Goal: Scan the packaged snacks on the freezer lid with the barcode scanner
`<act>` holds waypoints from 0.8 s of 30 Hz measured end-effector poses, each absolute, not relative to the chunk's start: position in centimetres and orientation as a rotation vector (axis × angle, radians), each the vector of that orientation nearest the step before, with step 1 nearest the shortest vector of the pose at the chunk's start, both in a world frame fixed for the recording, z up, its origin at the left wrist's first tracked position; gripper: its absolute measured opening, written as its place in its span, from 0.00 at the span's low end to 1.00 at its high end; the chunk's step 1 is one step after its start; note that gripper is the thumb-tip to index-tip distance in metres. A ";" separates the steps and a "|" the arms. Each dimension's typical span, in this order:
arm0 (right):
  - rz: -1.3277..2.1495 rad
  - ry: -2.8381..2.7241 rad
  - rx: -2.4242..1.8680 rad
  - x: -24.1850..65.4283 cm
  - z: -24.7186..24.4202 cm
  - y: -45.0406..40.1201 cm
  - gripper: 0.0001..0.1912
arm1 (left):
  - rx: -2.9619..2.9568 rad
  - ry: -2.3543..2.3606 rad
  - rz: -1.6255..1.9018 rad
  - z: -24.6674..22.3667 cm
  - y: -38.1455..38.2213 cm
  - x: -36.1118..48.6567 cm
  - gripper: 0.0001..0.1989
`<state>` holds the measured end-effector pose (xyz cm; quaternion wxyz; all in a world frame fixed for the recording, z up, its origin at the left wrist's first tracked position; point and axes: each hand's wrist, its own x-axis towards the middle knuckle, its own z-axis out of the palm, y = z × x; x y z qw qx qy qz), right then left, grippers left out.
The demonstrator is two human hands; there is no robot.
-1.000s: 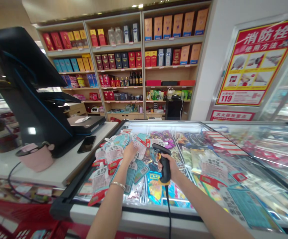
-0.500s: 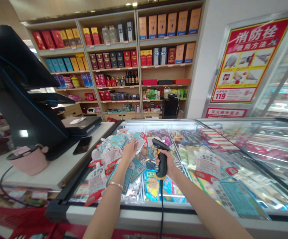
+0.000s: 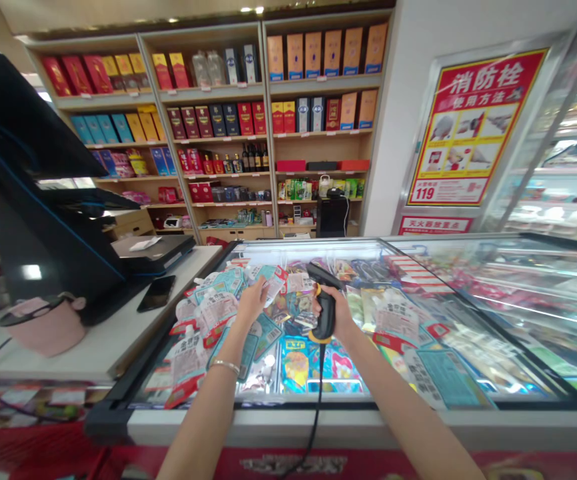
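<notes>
My right hand (image 3: 341, 313) is wrapped round the handle of a black and yellow barcode scanner (image 3: 324, 310), its cable hanging down over the freezer's front edge. To its left, my left hand (image 3: 254, 297) pinches the edge of a blue, white and red pouch (image 3: 272, 277) above the glass. A spread of similar spouted pouches (image 3: 216, 310) lies on the freezer lid beside and beneath my left forearm. More of these pouches (image 3: 398, 320) rest on the glass to the right of my right hand.
The glass-topped freezer (image 3: 318, 419) holds coloured packs under its lid. On the left counter (image 3: 118, 347) are a black phone (image 3: 157, 293), a pink container (image 3: 46, 327) and a black terminal (image 3: 23, 200). Shelves (image 3: 223, 140) of boxes and bottles line the back wall.
The view has shifted slightly, so most things appear a little further left. The scanner's head and the pouch in my left hand are now closer together, and the scanner cable bends more to the left.
</notes>
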<state>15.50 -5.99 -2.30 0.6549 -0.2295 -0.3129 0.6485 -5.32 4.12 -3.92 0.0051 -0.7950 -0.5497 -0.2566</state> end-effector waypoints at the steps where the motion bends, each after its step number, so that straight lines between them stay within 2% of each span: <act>1: 1.428 -0.711 -0.501 16.5 -1.8 -6.6 0.09 | -2.501 -1.702 -0.844 -3.9 4.1 -5.3 0.14; 8: 1.187 -0.627 -0.595 26.8 -1.2 -13.7 0.09 | -2.578 -1.579 -1.273 -1.4 2.4 -2.0 0.12; 12: 1.042 -0.566 -0.746 32.6 -2.6 -17.6 0.10 | -2.768 -1.441 -1.504 -0.4 0.0 3.6 0.13; 15: 0.984 -0.540 -0.797 36.1 -3.9 -19.8 0.10 | -2.917 -1.450 -1.607 -1.5 -2.8 9.0 0.10; 18: 0.969 -0.481 -0.833 38.8 -5.2 -21.2 0.10 | -3.141 -1.489 -1.546 -3.8 -6.2 14.5 0.10; 20: 0.979 -0.446 -0.850 40.0 -6.0 -21.8 0.11 | -3.248 -1.497 -1.403 -5.4 -8.3 17.4 0.14; 24: 0.971 -0.420 -0.857 41.3 -7.0 -21.8 0.11 | -3.200 -1.015 -1.142 -7.8 -10.6 20.4 0.24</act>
